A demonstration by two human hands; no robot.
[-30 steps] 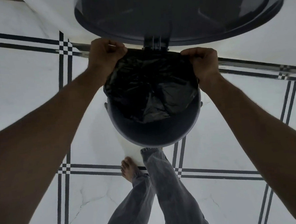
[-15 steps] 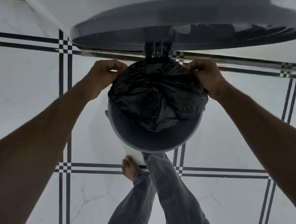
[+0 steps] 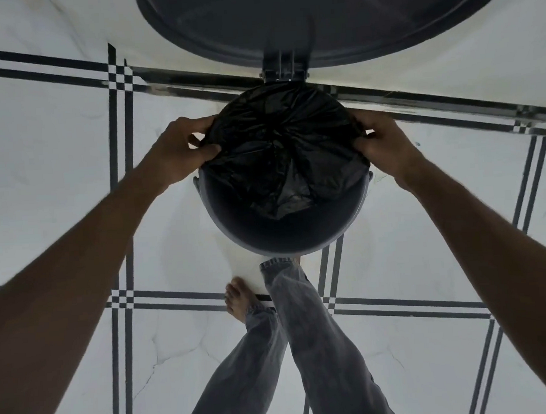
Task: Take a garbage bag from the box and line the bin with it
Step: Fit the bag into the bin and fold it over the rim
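Now both hands have slid round the bin (image 3: 286, 238) rim: left hand (image 3: 178, 148) and right hand (image 3: 386, 145) each pinch the garbage bag (image 3: 281, 148) edge, far half cuffed, near rim bare.

Round dark bin (image 3: 286, 238), standing on white marble floor (image 3: 38, 157) with black inlay lines. Lid (image 3: 317, 15) raised behind the bin, hinged at its far rim. Black garbage bag (image 3: 281, 148) covers the far part of the bin's mouth, crumpled toward the middle; near inner wall bare. Left hand (image 3: 178, 148) pinches the bag at the bin's left rim; right hand (image 3: 386, 142) grips it at the right rim. Bare foot (image 3: 239, 300) and grey trouser legs (image 3: 306, 348) just in front of the bin.
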